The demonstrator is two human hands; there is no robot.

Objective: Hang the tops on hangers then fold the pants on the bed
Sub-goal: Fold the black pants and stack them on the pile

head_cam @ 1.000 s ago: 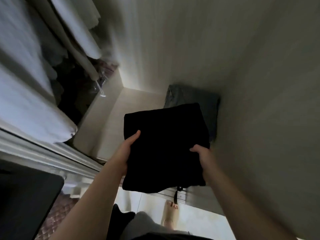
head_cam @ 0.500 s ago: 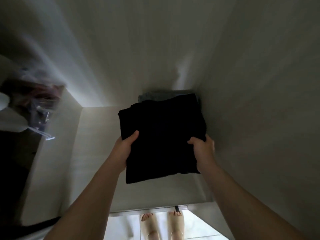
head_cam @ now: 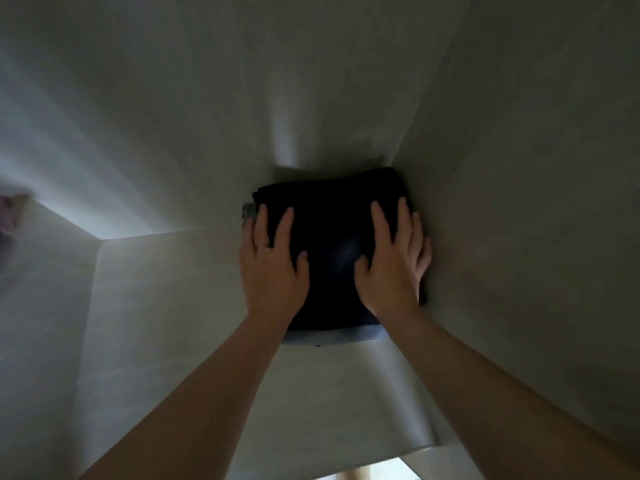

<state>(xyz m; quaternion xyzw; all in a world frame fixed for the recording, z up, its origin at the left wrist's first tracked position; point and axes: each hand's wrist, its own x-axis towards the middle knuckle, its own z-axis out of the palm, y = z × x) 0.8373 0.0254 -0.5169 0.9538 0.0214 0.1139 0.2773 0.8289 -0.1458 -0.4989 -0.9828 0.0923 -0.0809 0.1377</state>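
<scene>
On shelf [head_cam: 166, 306] — black pants [head_cam: 332, 233] folded atop grey garment [head_cam: 332, 336]; left hand [head_cam: 273, 271] & right hand [head_cam: 391, 271] press flat, grip empty — folding prob. done

The grey folded garment [head_cam: 311, 336] is almost wholly buried under the folded black pants [head_cam: 332, 244] — only a pale strip at the near edge and a corner on the left peek out. The left hand [head_cam: 273, 268] and right hand [head_cam: 391, 271] lie flat and hide the cloth beneath them. Far left, something pink [head_cam: 8, 211], smeared and cut off by the edge — no telling what. At the bottom edge, a cropped sliver of a foot [head_cam: 353, 474].
</scene>
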